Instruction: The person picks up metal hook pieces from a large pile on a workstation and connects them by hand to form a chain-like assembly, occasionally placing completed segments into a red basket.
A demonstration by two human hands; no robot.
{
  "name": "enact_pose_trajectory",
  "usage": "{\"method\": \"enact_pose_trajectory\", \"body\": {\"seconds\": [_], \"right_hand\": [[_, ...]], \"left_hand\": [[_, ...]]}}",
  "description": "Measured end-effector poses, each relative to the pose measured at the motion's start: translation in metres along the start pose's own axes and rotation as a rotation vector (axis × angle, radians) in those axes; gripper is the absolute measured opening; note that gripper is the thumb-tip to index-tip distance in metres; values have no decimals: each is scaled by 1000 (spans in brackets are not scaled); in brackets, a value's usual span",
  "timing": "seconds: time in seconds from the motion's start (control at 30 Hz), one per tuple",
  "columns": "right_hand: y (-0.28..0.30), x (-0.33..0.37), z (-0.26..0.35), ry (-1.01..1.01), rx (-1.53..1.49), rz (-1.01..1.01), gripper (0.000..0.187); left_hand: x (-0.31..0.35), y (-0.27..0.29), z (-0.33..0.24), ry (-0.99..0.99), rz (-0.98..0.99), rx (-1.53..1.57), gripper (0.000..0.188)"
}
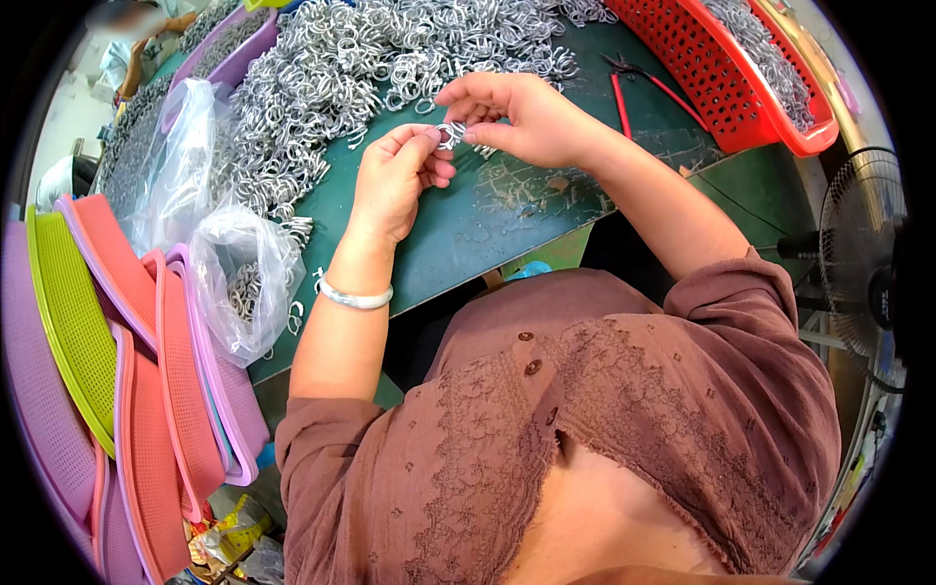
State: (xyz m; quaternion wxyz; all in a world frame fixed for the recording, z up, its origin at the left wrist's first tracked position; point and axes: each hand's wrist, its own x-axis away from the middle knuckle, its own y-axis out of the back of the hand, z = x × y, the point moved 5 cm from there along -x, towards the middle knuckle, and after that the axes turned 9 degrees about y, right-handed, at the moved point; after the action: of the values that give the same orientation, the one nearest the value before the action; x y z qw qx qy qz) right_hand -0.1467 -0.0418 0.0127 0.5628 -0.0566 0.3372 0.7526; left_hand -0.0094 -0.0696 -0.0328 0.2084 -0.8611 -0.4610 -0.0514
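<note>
Sitting pinched in the left hand (388, 177), a ring (448, 136) faces the spread right hand (534, 119).

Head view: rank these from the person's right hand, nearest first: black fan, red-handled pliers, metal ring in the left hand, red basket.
1. Metal ring: by the fingertips of the right hand, on its left.
2. Red-handled pliers: right, on the table.
3. Red basket: farther right.
4. Black fan: far right.
</note>
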Motion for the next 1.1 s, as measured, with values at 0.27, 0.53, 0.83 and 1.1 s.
{"method": "enact_pose_trajectory", "body": {"seconds": [0.27,0.53,0.83,1.1], "right_hand": [[-5,-2,17,108,179,73,32],[-6,0,14,85,-319,-5,30],[-12,0,12,-14,-645,-64,26],[-16,2,8,59,-444,-203,23]], "left_hand": [[3,0,0,93,4,-128,11],[4,-6,1,243,285,90,15],[10,-15,13,421,582,336,22],[8,-16,13,321,342,313,22]]}}
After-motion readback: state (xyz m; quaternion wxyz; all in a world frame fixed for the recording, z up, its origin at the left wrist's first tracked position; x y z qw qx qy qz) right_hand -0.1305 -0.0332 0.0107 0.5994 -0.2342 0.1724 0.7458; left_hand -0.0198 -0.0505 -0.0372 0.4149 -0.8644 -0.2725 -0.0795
